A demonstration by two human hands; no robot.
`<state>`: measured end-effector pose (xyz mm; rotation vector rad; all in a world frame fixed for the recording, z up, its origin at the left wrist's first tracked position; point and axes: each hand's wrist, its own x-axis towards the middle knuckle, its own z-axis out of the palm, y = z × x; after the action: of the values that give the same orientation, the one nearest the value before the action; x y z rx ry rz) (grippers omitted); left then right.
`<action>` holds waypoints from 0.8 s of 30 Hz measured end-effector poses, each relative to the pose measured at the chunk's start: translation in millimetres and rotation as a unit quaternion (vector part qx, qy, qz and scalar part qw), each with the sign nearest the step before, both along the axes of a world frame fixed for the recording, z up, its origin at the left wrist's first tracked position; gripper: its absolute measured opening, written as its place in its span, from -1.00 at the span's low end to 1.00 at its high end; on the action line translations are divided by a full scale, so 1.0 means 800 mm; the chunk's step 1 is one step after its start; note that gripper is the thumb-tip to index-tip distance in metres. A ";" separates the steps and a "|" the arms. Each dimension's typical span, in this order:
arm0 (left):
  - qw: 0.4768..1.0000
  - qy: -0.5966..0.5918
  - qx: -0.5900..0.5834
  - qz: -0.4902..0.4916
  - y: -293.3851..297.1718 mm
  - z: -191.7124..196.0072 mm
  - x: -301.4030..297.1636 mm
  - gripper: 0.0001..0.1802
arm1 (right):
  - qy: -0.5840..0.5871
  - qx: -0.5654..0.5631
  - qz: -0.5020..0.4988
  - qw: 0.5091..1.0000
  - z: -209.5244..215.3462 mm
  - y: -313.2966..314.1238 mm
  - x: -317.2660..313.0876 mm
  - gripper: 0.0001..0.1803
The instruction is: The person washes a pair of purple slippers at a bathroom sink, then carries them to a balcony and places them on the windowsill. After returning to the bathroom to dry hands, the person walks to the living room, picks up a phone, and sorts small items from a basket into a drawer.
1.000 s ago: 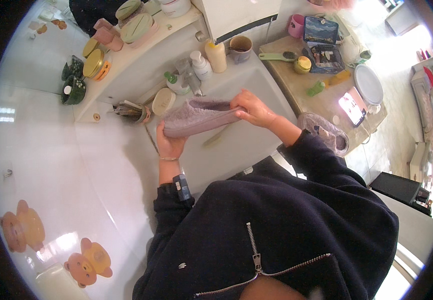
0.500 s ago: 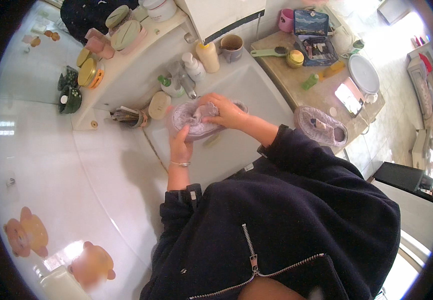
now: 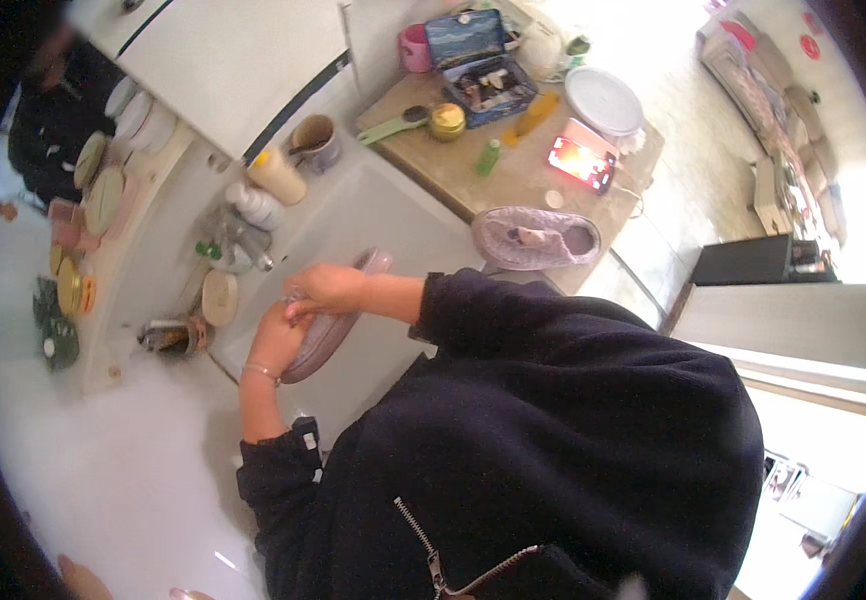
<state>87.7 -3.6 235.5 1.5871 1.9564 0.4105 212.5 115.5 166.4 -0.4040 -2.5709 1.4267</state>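
Over the white sink [image 3: 423, 215], both my hands are at a pale mauve shoe [image 3: 315, 348], which is tilted with its sole edge toward me. My left hand [image 3: 278, 343] grips its near end, the fingers bent and partly hidden. Across the upper side lies my right hand [image 3: 331, 288], fingers curled in close to the left hand. Most of the shoe's top is covered by the hands. A matching quilted shoe [image 3: 513, 236] rests on the counter to the right, its opening facing up.
Behind the sink stand a cream bottle [image 3: 280, 178], a white pump bottle [image 3: 253, 205] and a mug [image 3: 315, 142]. A brush holder [image 3: 191, 335] sits at the left. The counter [image 3: 423, 165] carries an open tin [image 3: 493, 85], a lit phone [image 3: 582, 157] and a white lid [image 3: 604, 100].
The shoe has gone from lying opening-up to tilted on its side. My hands have come closer together on it. My view has swung to the right.
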 end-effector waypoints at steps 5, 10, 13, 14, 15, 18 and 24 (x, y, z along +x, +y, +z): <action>0.993 0.078 0.028 0.088 0.004 -0.038 0.008 -0.62 | -0.089 -0.069 -0.127 0.985 0.006 -0.012 -0.005 -0.44; 0.980 0.106 0.004 0.166 0.007 -0.064 0.024 -0.51 | -0.118 -0.183 -0.177 0.960 0.009 -0.010 -0.008 -0.36; 0.985 0.051 -0.003 0.162 0.007 -0.067 0.029 -0.39 | -0.147 -0.160 -0.143 0.965 0.003 -0.010 -0.008 -0.28; 0.985 0.033 0.010 0.167 0.009 -0.069 0.029 -0.39 | -0.160 -0.168 -0.151 0.961 -0.002 -0.012 -0.010 -0.28; 0.984 0.012 0.019 0.179 0.010 -0.071 0.028 -0.38 | -0.173 -0.176 -0.158 0.956 -0.008 -0.014 -0.013 -0.28; 0.978 0.015 -0.016 0.208 0.017 -0.083 0.026 -0.38 | -0.150 -0.149 -0.172 0.962 -0.037 -0.020 -0.024 -0.34; 0.967 0.072 -0.110 0.220 0.025 -0.101 0.025 -0.36 | -0.079 0.155 -0.047 0.984 -0.098 -0.018 -0.041 -0.57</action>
<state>107.4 16.3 154.5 1.0652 2.3777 0.2403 179.6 100.7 88.0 -0.6009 -2.7950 0.9766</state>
